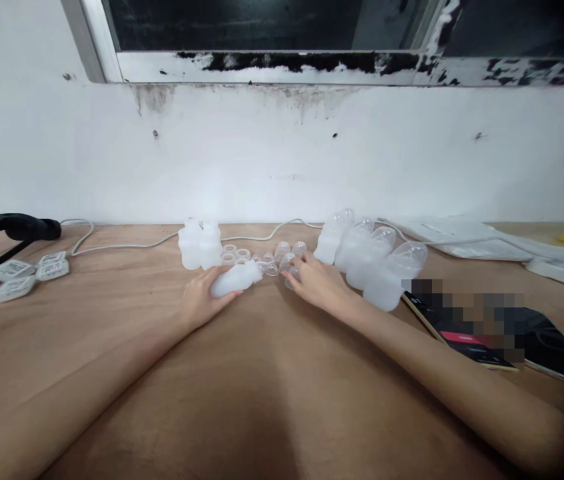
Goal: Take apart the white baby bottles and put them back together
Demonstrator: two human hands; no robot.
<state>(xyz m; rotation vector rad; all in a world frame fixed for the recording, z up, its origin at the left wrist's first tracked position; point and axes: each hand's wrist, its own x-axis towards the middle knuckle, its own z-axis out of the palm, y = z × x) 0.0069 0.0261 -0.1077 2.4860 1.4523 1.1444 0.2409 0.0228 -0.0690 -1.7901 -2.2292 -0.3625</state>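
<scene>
A frosted white baby bottle (pixel 235 279) lies tilted in my left hand (pixel 205 297), its open neck pointing right and away from me. My fingers wrap round its body. On the right, my right hand (pixel 315 281) pinches a clear dome cap (pixel 289 280) at the near side of a cluster of clear caps (pixel 283 251). Small clear pieces, like bottle teats (pixel 263 261), lie between the two hands. Several white rings (pixel 229 257) sit just beyond the held bottle. Behind my left hand stand several capless frosted bottles (pixel 199 245).
Several bottles with clear domed caps (pixel 379 257) stand beyond my right forearm. A white cable (pixel 252 238) runs along the wall. Small labelled packs (pixel 15 288) and a black strap-like object (pixel 22 227) lie left. Dark flat items (pixel 557 343) and plastic bags (pixel 452 240) are right.
</scene>
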